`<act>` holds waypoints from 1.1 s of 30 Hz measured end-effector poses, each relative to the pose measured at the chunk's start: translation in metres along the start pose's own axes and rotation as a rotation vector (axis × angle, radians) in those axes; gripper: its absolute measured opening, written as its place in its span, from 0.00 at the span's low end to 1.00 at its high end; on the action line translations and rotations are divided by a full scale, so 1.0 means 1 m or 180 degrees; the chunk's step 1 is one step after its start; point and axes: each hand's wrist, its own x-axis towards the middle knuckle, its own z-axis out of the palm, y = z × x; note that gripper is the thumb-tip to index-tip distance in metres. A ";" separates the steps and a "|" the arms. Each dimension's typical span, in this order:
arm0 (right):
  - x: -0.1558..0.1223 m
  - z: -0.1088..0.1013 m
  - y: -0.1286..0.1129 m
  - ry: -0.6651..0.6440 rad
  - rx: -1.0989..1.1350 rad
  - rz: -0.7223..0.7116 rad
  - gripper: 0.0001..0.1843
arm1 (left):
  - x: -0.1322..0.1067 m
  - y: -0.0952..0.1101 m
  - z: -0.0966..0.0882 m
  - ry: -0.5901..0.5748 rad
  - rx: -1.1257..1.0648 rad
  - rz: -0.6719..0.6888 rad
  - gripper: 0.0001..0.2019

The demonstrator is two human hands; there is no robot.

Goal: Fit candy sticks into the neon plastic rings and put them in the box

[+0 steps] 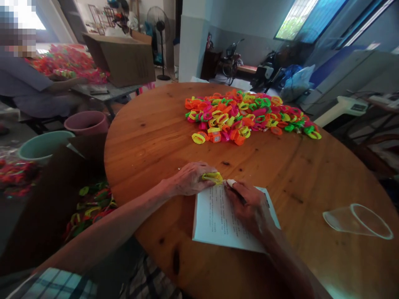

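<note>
My left hand (pixel 191 179) rests on the round wooden table (pixel 149 137) with its fingers closed around a yellow plastic ring (pixel 212 177). Just to its right, my right hand (pixel 247 205) lies on a white printed sheet of paper (pixel 215 220), fingers curled, pinching a small white piece (pixel 231 182) at the fingertips close to the yellow ring. A heap of neon plastic rings (pixel 246 114) in orange, pink, yellow and green lies farther back on the table.
A clear plastic cup (pixel 358 220) lies on its side at the right of the table. Left of the table stand a teal bucket (pixel 43 145), a pink bucket (pixel 85 122) and a container of more rings (pixel 90 205). Another person (pixel 28 79) sits at the far left by a cardboard box (pixel 124 60).
</note>
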 end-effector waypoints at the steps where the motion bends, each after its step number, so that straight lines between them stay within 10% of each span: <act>1: 0.000 0.000 0.001 -0.0011 -0.0053 -0.0045 0.08 | 0.000 0.000 0.000 -0.0008 -0.0003 0.0014 0.14; 26: 0.020 -0.016 -0.006 -0.1489 -0.1347 -0.0903 0.13 | 0.007 -0.010 -0.006 -0.0275 -0.0309 0.0052 0.13; 33: 0.012 -0.012 -0.017 -0.1044 -0.1460 -0.0856 0.12 | 0.006 0.000 -0.005 -0.0343 -0.0181 -0.0153 0.17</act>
